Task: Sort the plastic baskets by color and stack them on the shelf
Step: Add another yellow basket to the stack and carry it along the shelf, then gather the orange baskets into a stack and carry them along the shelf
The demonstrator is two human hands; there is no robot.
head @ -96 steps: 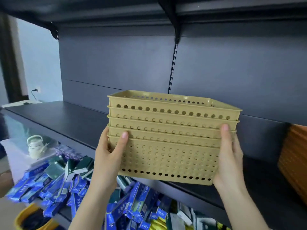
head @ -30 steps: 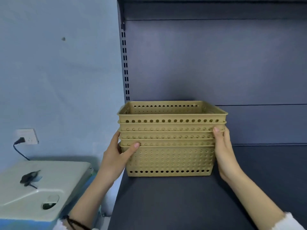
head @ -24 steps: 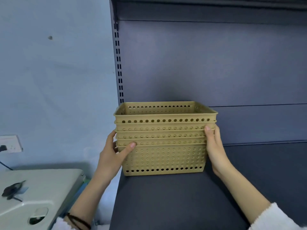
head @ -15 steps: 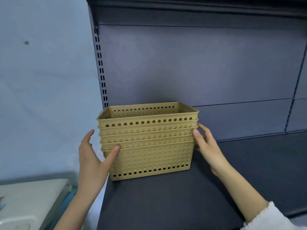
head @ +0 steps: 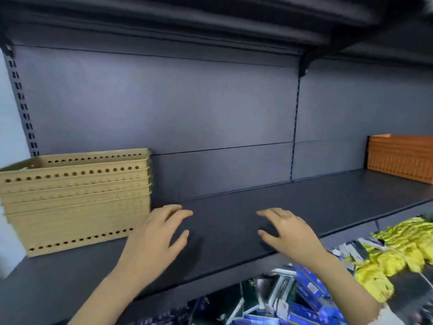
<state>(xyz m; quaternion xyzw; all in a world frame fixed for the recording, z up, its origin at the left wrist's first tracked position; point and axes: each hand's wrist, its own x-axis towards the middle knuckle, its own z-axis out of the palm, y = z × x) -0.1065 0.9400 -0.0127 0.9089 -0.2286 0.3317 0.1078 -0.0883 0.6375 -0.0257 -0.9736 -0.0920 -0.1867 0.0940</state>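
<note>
The tan baskets (head: 77, 200) sit nested in one stack on the dark shelf (head: 293, 202), at about 9 o'clock in the view, pushed close to the back panel and the slotted upright at the shelf's left end. An orange stack of baskets (head: 401, 158) stands at about 3 o'clock, well apart from the tan one, with a long bare stretch of shelf between them. So two colors look sorted and shelved; whether other colors remain to be fetched cannot be told from this view.

Neither hand carries anything. The left hand (head: 157, 238) hovers palm down just right of the tan stack, its grip loose with fingers spread and not touching the baskets. The right hand (head: 288, 233) hovers over the shelf's front edge near 5 o'clock, fingers likewise splayed and free. My guess is that the tan stack is finished with and the hands are free for another batch.

The shelf is matte dark grey with a matching back panel (head: 187, 109), and another shelf overhangs at 12 o'clock. Below, from 5 to 4 o'clock, lie blurred blue boxes (head: 304, 299) and yellow packets (head: 398, 249). A pale wall shows at the far left.
</note>
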